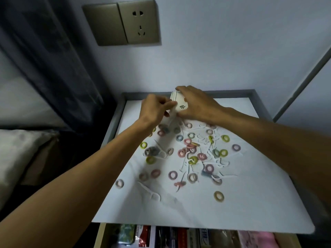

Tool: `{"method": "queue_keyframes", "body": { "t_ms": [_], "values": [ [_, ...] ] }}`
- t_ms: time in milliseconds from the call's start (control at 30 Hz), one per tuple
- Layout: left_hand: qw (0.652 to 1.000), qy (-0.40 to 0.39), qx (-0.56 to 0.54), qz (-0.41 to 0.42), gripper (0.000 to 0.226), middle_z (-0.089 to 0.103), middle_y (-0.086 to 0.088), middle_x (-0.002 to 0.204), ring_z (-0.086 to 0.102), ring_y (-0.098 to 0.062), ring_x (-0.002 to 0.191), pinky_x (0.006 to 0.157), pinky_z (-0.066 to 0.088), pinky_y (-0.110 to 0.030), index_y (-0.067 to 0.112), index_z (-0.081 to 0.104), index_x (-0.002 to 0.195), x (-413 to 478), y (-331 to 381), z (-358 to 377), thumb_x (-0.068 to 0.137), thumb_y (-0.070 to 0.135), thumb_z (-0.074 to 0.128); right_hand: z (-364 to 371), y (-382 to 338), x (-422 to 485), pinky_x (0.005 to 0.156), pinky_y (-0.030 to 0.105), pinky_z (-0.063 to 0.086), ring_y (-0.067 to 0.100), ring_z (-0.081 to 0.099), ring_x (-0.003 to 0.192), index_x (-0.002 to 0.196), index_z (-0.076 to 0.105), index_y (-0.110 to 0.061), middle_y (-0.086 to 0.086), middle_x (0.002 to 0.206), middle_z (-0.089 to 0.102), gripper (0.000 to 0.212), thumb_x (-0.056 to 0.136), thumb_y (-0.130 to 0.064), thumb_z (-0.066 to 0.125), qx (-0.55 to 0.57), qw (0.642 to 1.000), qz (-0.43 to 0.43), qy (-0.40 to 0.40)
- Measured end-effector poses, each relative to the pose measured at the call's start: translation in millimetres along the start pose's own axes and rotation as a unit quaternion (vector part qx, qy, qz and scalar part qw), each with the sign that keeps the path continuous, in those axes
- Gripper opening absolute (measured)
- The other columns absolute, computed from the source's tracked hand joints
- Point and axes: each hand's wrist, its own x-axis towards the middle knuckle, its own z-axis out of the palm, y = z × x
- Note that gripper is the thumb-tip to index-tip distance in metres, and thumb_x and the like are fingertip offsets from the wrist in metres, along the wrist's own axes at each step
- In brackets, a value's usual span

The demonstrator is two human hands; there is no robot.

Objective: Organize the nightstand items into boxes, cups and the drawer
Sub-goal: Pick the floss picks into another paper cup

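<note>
Both hands meet at the back of the white nightstand top. My right hand grips a small white paper cup with a little leaf print, tilted over. My left hand pinches at the cup's left side; what lies between its fingers is hidden. Several small coloured hair ties in pink, yellow, blue and purple lie scattered across the top. Several white floss picks lie mixed among them.
A drawer stands open below the front edge, holding packets and pink items. A grey raised rim borders the back of the top. A wall socket is above. A dark curtain and a bed are at the left.
</note>
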Motion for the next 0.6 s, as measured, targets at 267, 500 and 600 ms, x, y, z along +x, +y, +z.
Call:
{"method": "queue_keyframes", "body": {
  "t_ms": [267,500,600],
  "values": [
    [0.991,0.109,-0.074,-0.029,0.022,0.069,-0.009,0.070,0.065,-0.014,0.055,0.057,0.056,-0.026,0.014,0.070,0.076,-10.1,-8.2,-36.3,0.096,0.008,0.062,-16.6,-0.1,-14.8,0.080,0.040,0.050,0.028,0.056,0.105,0.145,0.031,-0.021,0.008,0.125,0.050,0.080,0.081,-0.033,0.078,-0.076,0.997,-0.004,-0.007],
    [0.974,0.197,-0.041,-0.101,0.019,0.069,-0.015,0.096,0.069,-0.018,0.066,0.060,0.059,-0.022,-0.002,0.070,0.108,-2.2,-32.1,-58.8,0.098,0.010,0.060,-9.4,8.6,-21.3,0.089,0.039,0.048,0.029,0.053,0.116,0.147,0.028,-0.027,0.009,0.133,0.050,0.083,0.080,-0.040,0.077,0.029,0.995,0.093,0.039],
    [0.976,0.175,-0.026,-0.129,0.022,0.067,-0.012,0.098,0.071,-0.024,0.073,0.073,0.061,-0.035,-0.001,0.068,0.116,2.0,-36.8,-57.3,0.096,0.006,0.059,-5.7,4.0,-23.2,0.089,0.039,0.047,0.028,0.052,0.116,0.148,0.026,-0.031,0.008,0.133,0.050,0.082,0.083,-0.040,0.074,0.042,0.994,0.088,0.042]
  ]
}}
